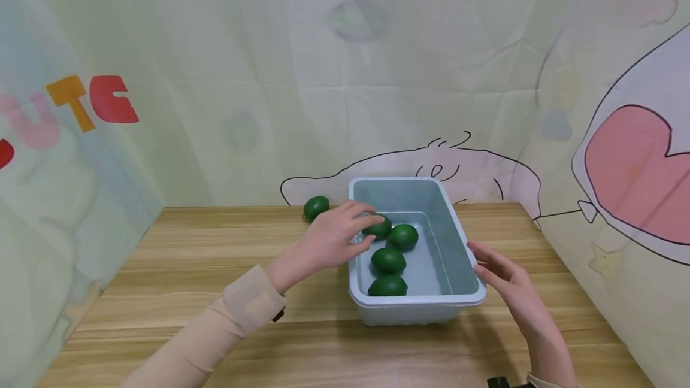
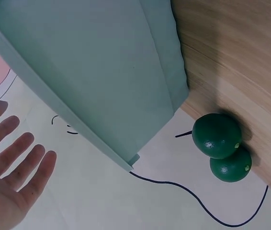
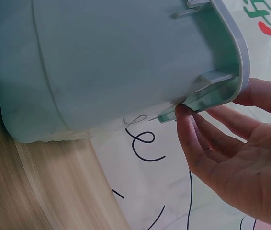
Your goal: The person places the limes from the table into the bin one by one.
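Limes [image 1: 388,261] (four visible) in bin [image 1: 409,312]; right hand [image 1: 514,292] gripping rim [image 1: 420,300].

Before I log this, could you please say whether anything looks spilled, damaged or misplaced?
Nothing looks spilled or damaged; only two green fruits seem stray, lying on the table outside the bin where four others sit.
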A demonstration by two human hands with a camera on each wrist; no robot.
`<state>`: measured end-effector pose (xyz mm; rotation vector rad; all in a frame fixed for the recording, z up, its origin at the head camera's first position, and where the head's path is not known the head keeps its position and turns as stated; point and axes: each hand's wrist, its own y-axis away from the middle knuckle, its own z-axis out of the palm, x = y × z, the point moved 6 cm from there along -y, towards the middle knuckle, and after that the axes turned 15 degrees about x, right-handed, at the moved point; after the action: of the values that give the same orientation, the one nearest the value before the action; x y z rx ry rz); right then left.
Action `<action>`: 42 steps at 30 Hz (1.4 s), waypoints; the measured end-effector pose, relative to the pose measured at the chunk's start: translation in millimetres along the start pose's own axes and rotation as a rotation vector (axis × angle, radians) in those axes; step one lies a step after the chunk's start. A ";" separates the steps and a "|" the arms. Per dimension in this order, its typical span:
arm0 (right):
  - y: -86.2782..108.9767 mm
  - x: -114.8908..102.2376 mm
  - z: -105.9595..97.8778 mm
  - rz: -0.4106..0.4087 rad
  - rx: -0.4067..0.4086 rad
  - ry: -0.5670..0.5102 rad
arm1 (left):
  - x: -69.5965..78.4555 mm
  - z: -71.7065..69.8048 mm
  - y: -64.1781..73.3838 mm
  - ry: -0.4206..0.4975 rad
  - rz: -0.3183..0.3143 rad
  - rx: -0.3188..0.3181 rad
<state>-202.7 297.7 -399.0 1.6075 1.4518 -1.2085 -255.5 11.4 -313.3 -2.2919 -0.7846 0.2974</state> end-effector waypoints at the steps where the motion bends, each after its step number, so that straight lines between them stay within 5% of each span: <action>1: 0.1 0.0 0.2 0.000 0.000 0.000 | -1.1 -0.7 1.0 -0.002 -0.005 0.009; 12: 0.9 0.6 0.1 -0.002 0.002 -0.002 | -13.0 -5.1 6.9 0.024 -0.053 0.092; 33: 0.4 0.4 -0.1 -0.010 0.007 -0.004 | -47.8 7.1 22.9 0.060 -0.194 0.148; 42: 0.3 0.6 -0.5 -0.006 0.006 -0.004 | -62.0 14.1 30.3 0.041 -0.264 0.094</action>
<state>-202.3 298.4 -399.4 1.6045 1.4526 -1.2197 -296.6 -36.6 -344.4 -2.0711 -1.0172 0.1620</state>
